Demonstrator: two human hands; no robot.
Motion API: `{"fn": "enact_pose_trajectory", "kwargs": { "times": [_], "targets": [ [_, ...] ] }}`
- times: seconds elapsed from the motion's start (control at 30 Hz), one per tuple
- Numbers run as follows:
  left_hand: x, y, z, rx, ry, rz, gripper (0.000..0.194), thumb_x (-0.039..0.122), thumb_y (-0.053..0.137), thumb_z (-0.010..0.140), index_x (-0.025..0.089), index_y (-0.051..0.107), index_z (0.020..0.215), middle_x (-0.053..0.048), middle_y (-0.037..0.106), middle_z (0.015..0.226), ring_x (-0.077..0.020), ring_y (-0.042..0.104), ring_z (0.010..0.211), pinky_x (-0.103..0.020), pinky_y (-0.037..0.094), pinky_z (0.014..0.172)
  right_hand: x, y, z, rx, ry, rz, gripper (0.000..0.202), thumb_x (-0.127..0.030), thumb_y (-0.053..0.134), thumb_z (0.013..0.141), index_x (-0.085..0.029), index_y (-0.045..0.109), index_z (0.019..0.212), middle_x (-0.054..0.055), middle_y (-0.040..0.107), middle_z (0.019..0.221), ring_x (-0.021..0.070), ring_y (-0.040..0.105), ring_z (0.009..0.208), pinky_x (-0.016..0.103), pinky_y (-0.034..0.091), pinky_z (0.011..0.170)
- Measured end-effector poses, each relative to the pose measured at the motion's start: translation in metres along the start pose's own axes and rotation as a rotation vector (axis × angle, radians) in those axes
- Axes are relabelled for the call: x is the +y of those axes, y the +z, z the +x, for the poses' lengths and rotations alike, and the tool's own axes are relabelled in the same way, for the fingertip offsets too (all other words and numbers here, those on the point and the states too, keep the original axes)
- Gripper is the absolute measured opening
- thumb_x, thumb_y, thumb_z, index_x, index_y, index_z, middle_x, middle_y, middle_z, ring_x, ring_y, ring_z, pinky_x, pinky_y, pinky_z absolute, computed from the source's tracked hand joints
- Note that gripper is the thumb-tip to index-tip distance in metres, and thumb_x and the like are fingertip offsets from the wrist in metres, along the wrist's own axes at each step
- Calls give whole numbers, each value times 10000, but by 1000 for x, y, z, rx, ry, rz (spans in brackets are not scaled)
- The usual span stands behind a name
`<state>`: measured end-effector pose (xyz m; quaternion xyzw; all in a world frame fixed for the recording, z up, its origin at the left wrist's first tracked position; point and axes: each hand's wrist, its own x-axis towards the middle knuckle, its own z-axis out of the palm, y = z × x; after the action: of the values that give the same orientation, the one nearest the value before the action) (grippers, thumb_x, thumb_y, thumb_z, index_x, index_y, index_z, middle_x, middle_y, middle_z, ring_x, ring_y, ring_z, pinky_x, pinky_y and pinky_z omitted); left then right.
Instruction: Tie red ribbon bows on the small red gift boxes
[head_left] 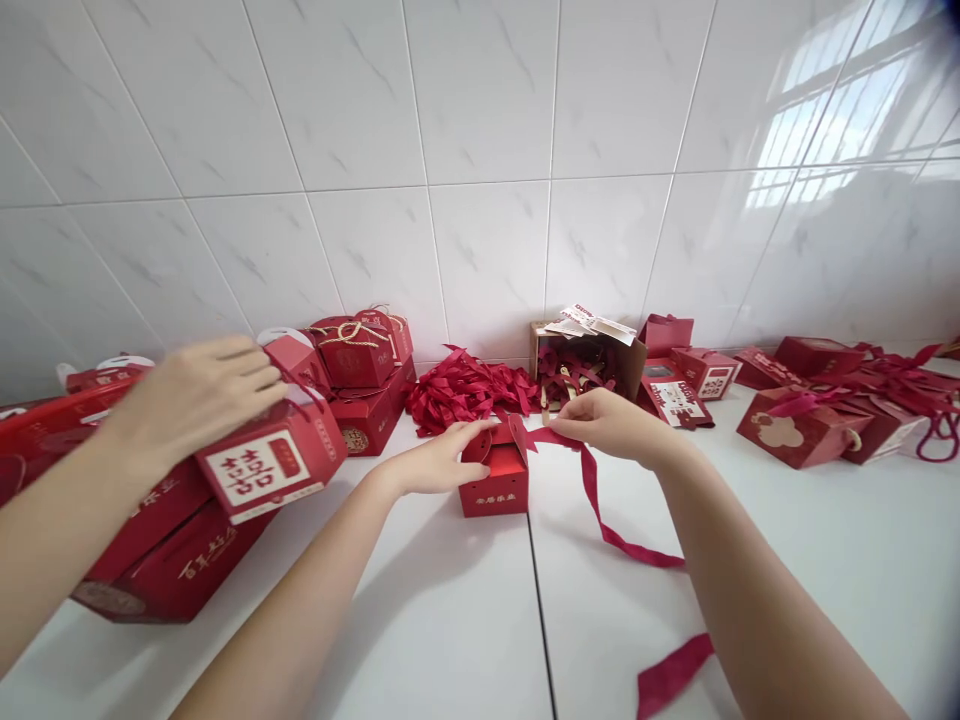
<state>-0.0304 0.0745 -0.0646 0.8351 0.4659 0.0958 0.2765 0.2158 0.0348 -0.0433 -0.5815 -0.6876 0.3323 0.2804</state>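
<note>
A small red gift box (pixel 495 492) with gold lettering stands upright on the white table, its top flaps folded up. My left hand (pixel 439 462) grips it from the left, with the thumb on the front and fingers by the top. My right hand (pixel 607 425) pinches a dark red ribbon (pixel 592 490) just right of the box top. From that pinch one end runs to the box's upper part. The longer end trails down to the right, passes behind my right forearm, and shows again as a tail (pixel 671 680) near the front.
At left another person's hand (pixel 199 390) holds a patterned red box (pixel 274 460) over larger red boxes (pixel 187 560). Behind mine lie a heap of ribbons (pixel 472 388) and an open carton (pixel 637 368). More red boxes (pixel 795 428) sit at right, along the tiled wall (pixel 487 110).
</note>
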Motion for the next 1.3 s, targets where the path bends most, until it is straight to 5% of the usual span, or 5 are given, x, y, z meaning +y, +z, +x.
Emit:
{"fn": "enact_pose_trajectory", "kwargs": {
  "times": [0.33,0.67,1.07,1.3],
  "targets": [
    [7,0,-5,-42,70,-84,598,247,611,706,330,500,1288,-46,558,1294,-262,565,1098,-358,460,866,1,1,0,-93,-6,25,290,-395,558,736,-167,547,557,9,556,598,94,367,504,248,248,465],
    [7,-5,-7,-214,102,13,679,353,619,715,323,398,1357,-43,487,1347,-234,547,1103,-301,453,868,3,0,-1,-218,-55,-77,332,-392,574,728,-173,465,504,-31,383,517,81,262,478,252,190,454],
    [16,-5,-12,-235,106,34,647,370,616,703,339,430,1322,-38,529,1248,-232,560,1041,-286,464,781,-3,-1,-7,-255,-1,-225,356,-316,540,695,-188,273,496,-40,224,511,83,182,465,272,119,452],
    [26,-2,-19,-236,111,66,642,381,624,697,355,450,1314,-46,471,1301,-243,559,1040,-282,467,764,-4,0,-7,-208,57,-210,274,-295,547,664,-185,374,483,-12,352,534,93,284,469,271,175,439]
  ]
}}
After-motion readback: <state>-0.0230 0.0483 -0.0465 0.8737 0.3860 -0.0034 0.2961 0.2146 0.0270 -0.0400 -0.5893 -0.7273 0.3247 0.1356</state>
